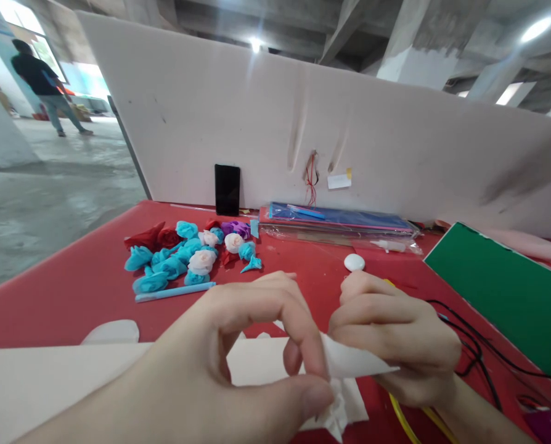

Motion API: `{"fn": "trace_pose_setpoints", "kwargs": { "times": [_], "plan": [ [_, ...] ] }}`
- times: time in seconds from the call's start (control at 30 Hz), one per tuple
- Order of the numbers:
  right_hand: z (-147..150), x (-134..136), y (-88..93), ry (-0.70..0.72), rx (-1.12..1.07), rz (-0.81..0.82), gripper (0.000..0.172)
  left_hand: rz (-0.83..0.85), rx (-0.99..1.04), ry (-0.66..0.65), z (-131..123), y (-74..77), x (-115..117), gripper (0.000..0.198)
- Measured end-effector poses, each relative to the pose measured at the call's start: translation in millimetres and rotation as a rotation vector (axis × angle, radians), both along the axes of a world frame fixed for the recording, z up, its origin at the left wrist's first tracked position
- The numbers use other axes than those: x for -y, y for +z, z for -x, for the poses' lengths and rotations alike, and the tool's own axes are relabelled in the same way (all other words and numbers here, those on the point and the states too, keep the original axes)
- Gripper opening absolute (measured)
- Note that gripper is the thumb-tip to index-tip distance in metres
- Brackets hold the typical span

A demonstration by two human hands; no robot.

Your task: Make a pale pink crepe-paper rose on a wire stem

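My left hand [257, 345] is closed in a pinch, thumb against index finger, on a crumpled piece of white paper [349, 359]. The paper looks thin and soft, with a pointed tip to the right and a gathered end hanging below my thumb. My right hand [395, 327] is curled against the same paper from the other side; its fingertips are hidden. Beneath both hands lie a white sheet [63, 376] and the red tabletop [285, 256]. Part of a yellow loop [402, 419] shows under my right hand.
Blue, white, red and purple paper flowers [178, 262] lie at left beside a light blue pen [176, 291]. A phone [227, 190] leans on the white panel [238, 111]. Wrapped coloured sheets [340, 219], a white round object [354, 263], a green board [502, 302] and black cables [476, 351] lie around.
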State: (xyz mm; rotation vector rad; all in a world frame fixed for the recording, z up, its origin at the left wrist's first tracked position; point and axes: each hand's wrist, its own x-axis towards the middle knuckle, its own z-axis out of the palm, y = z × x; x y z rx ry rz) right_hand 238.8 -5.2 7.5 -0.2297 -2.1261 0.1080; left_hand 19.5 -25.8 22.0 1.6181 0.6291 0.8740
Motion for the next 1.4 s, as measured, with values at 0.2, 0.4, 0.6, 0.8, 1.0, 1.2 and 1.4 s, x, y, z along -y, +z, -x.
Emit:
{"fn": "trace_pose_setpoints", "kwargs": {
  "times": [0.2,0.4,0.6,0.8,1.0,1.2,1.4],
  "plan": [
    [2,2,-1.0,-0.009,-0.006,0.038,0.032,0.24,-0.048,-0.109,-6,5.4,-4,0.012],
    [0,0,1.1,-0.011,0.0,-0.004,0.03,0.112,0.014,0.008,-5,2.6,-4,0.012],
    [-3,1,4.5,-0.017,0.017,0.003,0.034,-0.318,-0.097,0.202,3,-2.7,-5,0.015],
    [-7,3,4.2,-0.011,0.05,0.032,0.03,-0.472,-0.141,0.153,7,-4.1,-4,0.021],
    [-8,13,11.4,-0.122,0.196,0.093,0.021,-0.762,-0.334,0.202,12,-6.0,2,0.014],
    [-4,22,10.3,-0.243,0.247,0.074,0.026,-1.051,-0.4,0.339,4,-5.3,-1,0.016],
    [1,25,9.0,-0.332,0.221,0.032,0.03,-1.246,-0.423,0.498,-1,-8.2,-1,0.015]
  ]
}}
